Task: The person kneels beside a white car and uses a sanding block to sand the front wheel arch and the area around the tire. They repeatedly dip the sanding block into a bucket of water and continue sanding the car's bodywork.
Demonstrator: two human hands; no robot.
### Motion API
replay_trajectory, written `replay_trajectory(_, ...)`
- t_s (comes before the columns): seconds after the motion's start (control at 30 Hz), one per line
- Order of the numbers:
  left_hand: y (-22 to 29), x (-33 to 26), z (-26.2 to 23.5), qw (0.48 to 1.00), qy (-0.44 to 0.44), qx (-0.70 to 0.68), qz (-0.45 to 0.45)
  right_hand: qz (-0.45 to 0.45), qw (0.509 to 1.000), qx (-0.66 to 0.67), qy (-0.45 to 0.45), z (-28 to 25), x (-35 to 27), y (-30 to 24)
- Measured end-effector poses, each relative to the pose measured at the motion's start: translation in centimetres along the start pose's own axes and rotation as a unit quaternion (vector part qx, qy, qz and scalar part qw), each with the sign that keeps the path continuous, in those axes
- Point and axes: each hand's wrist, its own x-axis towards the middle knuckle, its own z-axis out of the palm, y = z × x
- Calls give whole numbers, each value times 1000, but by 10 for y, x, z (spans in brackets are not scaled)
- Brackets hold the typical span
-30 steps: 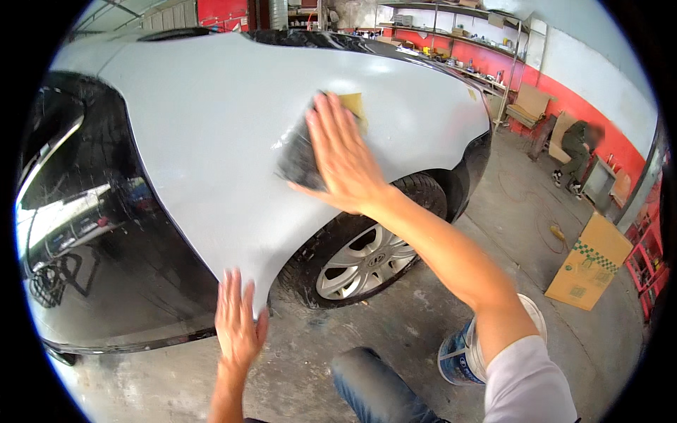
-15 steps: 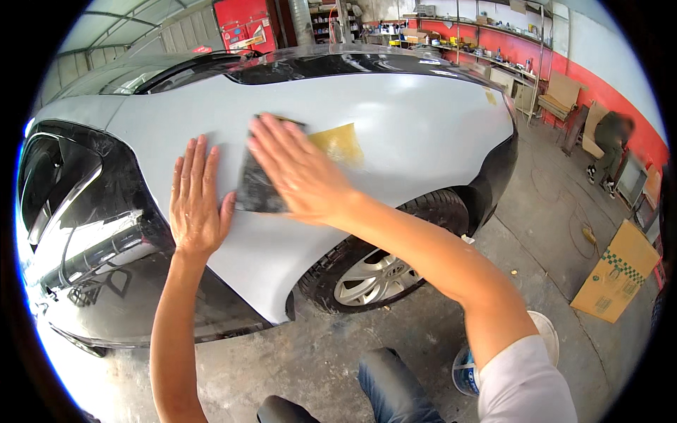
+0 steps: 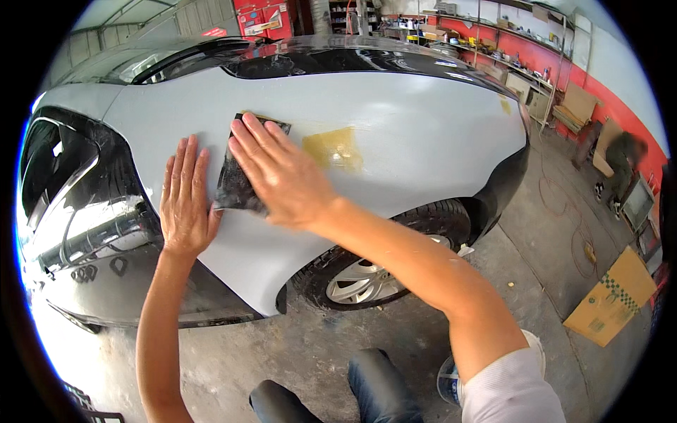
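My right hand [image 3: 282, 173] presses a dark sheet of sandpaper [image 3: 236, 180] flat against the grey primed fender [image 3: 395, 134] of a car. The fingers lie spread over the sheet and point up and to the left. My left hand [image 3: 185, 201] rests flat and open on the same fender, just left of the sandpaper, fingers pointing up. A yellowish patch of filler [image 3: 337, 148] shows on the panel to the right of my right hand.
The front wheel [image 3: 363, 278] sits below the fender. Black bumper and headlight [image 3: 84, 233] are at the left. A cardboard box [image 3: 612, 299] lies on the concrete floor at the right. A person [image 3: 620, 166] crouches by the red wall. My knees [image 3: 331, 391] are low in view.
My right hand has slid the sandpaper left, off the yellowish patch. My left hand rose from below the fender a second ago and now lies flat on the panel beside the sheet.
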Motion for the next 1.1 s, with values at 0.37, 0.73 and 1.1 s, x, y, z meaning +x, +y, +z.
replay_trajectory(0.37,-12,-9,-2,999,8,47,-6,93,994,36,46,-15,-39,26)
replay_trajectory(0.73,-16,-10,-3,998,21,58,7,263,947,-23,186,-14,-98,85)
replay_trajectory(1.1,-24,-9,-12,997,18,77,8,206,974,46,85,-38,-111,106)
